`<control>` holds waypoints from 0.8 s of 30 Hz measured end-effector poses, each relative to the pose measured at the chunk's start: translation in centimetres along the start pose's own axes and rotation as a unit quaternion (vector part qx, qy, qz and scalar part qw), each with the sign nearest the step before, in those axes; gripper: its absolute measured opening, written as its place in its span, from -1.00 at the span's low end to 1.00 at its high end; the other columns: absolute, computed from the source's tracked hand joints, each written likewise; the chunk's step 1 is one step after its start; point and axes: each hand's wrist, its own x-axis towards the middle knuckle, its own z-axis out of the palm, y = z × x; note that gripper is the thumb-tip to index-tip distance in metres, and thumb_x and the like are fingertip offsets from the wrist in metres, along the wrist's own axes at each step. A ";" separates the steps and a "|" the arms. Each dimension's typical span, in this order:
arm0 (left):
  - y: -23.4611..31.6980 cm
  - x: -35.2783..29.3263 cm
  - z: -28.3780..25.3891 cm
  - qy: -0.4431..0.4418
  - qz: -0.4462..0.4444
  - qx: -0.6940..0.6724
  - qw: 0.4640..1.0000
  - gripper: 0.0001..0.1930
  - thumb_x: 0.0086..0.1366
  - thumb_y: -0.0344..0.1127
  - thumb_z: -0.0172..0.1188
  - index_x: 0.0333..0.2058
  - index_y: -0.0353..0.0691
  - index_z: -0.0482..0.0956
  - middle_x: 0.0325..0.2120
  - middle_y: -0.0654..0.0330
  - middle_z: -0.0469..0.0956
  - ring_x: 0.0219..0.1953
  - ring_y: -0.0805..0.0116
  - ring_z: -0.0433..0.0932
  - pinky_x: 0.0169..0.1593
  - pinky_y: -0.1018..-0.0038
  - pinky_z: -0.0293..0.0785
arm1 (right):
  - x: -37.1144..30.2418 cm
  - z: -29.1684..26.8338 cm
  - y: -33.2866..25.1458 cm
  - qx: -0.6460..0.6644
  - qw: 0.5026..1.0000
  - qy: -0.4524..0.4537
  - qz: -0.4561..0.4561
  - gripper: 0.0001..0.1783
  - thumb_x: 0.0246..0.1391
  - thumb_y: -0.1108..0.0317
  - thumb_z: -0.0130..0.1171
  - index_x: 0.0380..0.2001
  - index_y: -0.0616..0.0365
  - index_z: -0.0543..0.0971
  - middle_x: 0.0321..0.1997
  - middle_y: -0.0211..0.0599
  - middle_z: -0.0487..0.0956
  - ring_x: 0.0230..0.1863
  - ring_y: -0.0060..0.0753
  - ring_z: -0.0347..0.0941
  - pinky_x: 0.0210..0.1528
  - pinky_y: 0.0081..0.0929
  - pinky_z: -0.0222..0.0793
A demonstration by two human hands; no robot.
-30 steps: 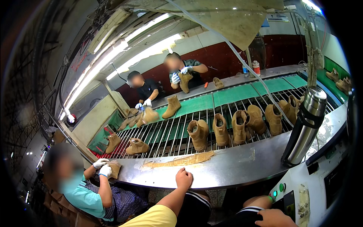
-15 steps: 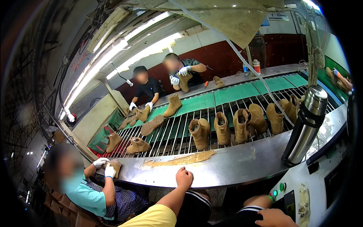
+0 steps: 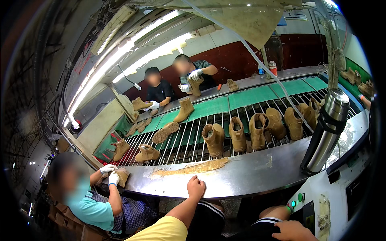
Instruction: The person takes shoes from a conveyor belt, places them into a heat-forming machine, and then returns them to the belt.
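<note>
My left hand [image 3: 196, 187] rests on the front edge of the metal ledge [image 3: 249, 176], fingers curled in and nothing visible in them. My right hand [image 3: 293, 231] lies flat on my right thigh beside the control box, holding nothing. Beyond the ledge, several tan boots stand on the roller conveyor [image 3: 189, 146]. Closest to my left hand is an upright boot [image 3: 213, 140]; another boot [image 3: 237, 134] stands to its right. Further left, one boot [image 3: 165, 132] lies on its side with its sole showing, near a small upright boot [image 3: 147, 153].
A steel flask [image 3: 326, 132] stands at the ledge's right end, above a control box [image 3: 317, 201] with green buttons. At left, a person in a teal shirt [image 3: 98, 209] handles a boot. Two gloved people work across the green belt [image 3: 257, 95]. A hose [image 3: 261, 60] hangs across the conveyor.
Boots on the conveyor have shifted slightly right. The far left person has lifted a boot from the belt. The near left person's gloved hands have moved slightly. My hands have stayed put.
</note>
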 end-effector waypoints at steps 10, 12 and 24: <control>-0.1 0.0 -0.1 -0.015 -0.008 0.002 1.000 -0.80 0.02 -0.34 0.10 -0.62 -0.38 0.55 -0.16 -0.11 0.55 -0.15 -0.05 0.52 0.00 0.22 0.41 | 0.1 0.1 0.0 -0.003 1.000 -0.019 0.005 -0.39 0.00 0.03 0.09 0.06 0.19 0.42 0.07 0.01 0.46 0.10 -0.04 0.38 0.13 -0.22 0.29; -0.4 -0.1 -0.1 -0.013 -0.009 0.002 1.000 -0.80 0.02 -0.34 0.10 -0.62 -0.38 0.55 -0.16 -0.11 0.55 -0.15 -0.05 0.52 0.01 0.22 0.41 | 0.2 0.2 0.1 -0.006 1.000 -0.020 0.000 -0.39 0.01 0.03 0.08 0.07 0.19 0.42 0.08 0.01 0.46 0.10 -0.04 0.37 0.14 -0.22 0.29; -0.8 0.0 -0.5 -0.022 -0.012 0.015 1.000 -0.79 0.03 -0.33 0.11 -0.62 -0.37 0.55 -0.15 -0.10 0.55 -0.13 -0.04 0.51 0.01 0.22 0.40 | -0.5 -0.6 -1.3 -0.003 1.000 -0.026 0.011 -0.42 0.00 0.06 0.12 0.04 0.19 0.43 0.04 0.00 0.48 0.07 -0.03 0.40 0.11 -0.19 0.31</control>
